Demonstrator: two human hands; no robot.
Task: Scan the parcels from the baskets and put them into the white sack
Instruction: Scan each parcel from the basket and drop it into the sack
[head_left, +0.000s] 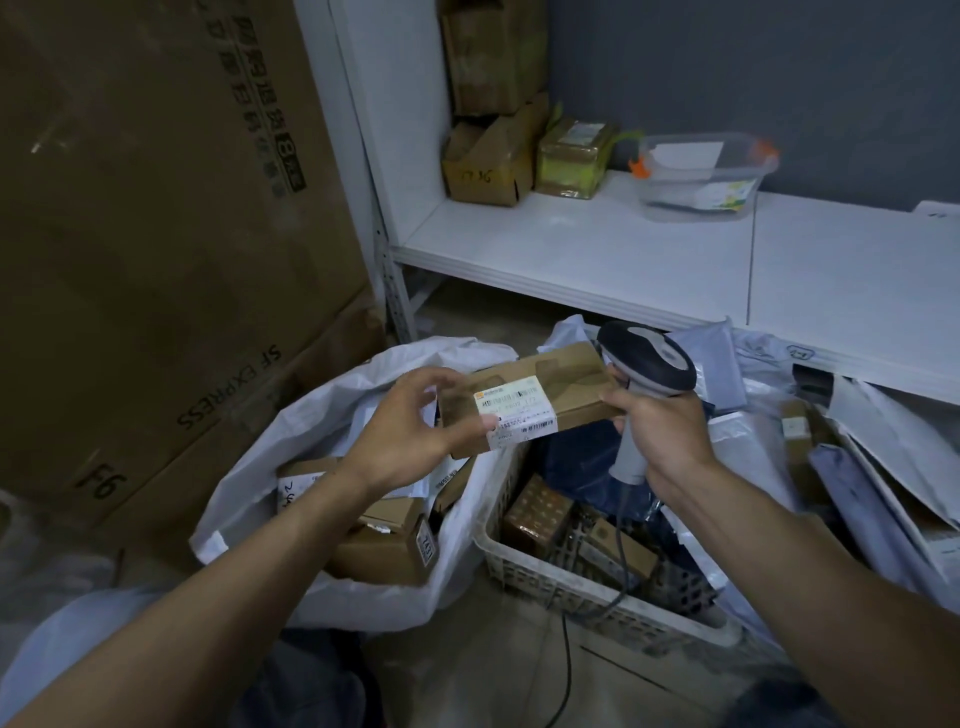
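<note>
2 hands at centre frame: our left hand (410, 431) pinches the cardboard parcel (561, 379), our right hand (660, 431) grips the barcode scanner (649, 358) above the basket (519, 566).

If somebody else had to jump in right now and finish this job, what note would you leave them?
Left hand: grips the left end of a cardboard parcel, label up, above where sack and basket meet.
Right hand: grips the scanner by its handle, at the parcel's right end.
White sack: open, on the left, several boxes inside.
Basket: on the right, parcels in it; mailers piled further right.
Done: some parcels bagged. Whether the held one is scanned, I cannot tell.
Left: scan it if needed, drop it in the sack, then do the rest.
</note>
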